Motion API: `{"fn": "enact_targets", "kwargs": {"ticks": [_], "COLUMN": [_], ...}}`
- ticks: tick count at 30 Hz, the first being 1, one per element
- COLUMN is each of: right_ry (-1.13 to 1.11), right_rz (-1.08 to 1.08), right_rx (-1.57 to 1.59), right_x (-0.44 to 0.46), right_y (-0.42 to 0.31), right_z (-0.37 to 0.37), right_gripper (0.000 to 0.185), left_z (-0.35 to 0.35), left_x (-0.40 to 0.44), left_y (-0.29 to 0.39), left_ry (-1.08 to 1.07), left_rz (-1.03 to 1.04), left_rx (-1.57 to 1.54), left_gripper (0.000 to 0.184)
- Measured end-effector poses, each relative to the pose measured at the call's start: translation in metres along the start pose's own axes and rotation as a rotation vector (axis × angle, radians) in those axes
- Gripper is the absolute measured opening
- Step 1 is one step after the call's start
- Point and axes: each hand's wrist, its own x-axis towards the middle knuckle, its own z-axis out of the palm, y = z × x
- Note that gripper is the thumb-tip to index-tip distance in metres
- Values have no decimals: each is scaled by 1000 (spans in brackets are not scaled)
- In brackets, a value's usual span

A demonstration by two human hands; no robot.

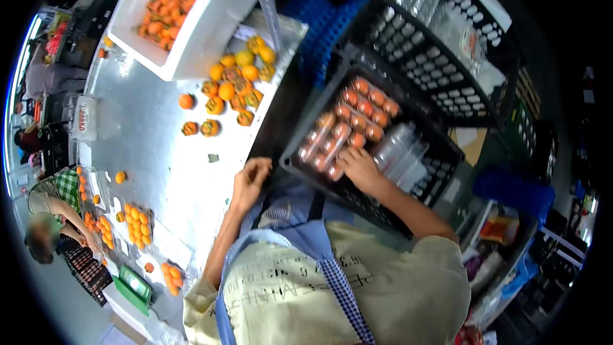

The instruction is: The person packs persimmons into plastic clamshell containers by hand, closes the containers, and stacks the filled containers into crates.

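My right hand (363, 169) reaches down into a black plastic crate (297, 161). Its bent fingers grip the near edge of a clear plastic pack of round orange-red fruit (333, 147). Another fruit pack (365, 107) lies beside it in the crate. Right of my hand are empty clear plastic boxes (403, 153), stacked together. My left hand (252, 182) is held by the edge of the metal table (159, 134), its fingers curled in with nothing visible in them. Loose persimmons (227, 91) lie on the table beyond that hand.
A white foam box (207, 38) of persimmons is tilted at the table's far end. A second black crate (440, 57) holds clear packaging. A co-worker (60, 211) handles fruit at the left, near rows of orange fruit (137, 225) and a green scale (132, 287).
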Motion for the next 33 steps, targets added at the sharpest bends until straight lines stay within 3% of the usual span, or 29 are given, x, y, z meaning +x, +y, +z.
{"fn": "enact_targets", "kwargs": {"ticks": [1,4,10,14,18,20,22,25,28,33], "right_ry": [29,-201,-225,-267,-133,-268,-383,-386,-450,-186], "right_rz": [-13,-17,-272,-333,-320,-311,-298,-260,-151,-200], "right_rx": [-42,-225,-341,-318,-159,-159,-146,-55,33,86], "right_x": [-3,6,4,2,7,15,18,30,42,50], "right_y": [0,-6,-4,0,16,18,18,11,-7,-43], "right_z": [13,18,13,32,61,50,27,-30,-118,-234], "right_gripper": [25,25,23,19,16,20,29,30,36,36], "left_z": [-3,-10,-30,-39,-46,-49,-55,-68,-76,-89], "left_x": [-5,-20,-46,-62,-73,-77,-82,-85,-87,-88], "left_y": [1,5,-16,-38,-45,-53,-54,-60,-62,-71], "left_ry": [7,33,182,254,291,297,297,307,302,253], "left_rz": [15,52,144,160,140,138,132,138,139,182], "left_rx": [26,98,131,116,61,-5,-3,-30,-43,-48], "left_gripper": [16,18,18,19,18,18,18,19,18,22]}}
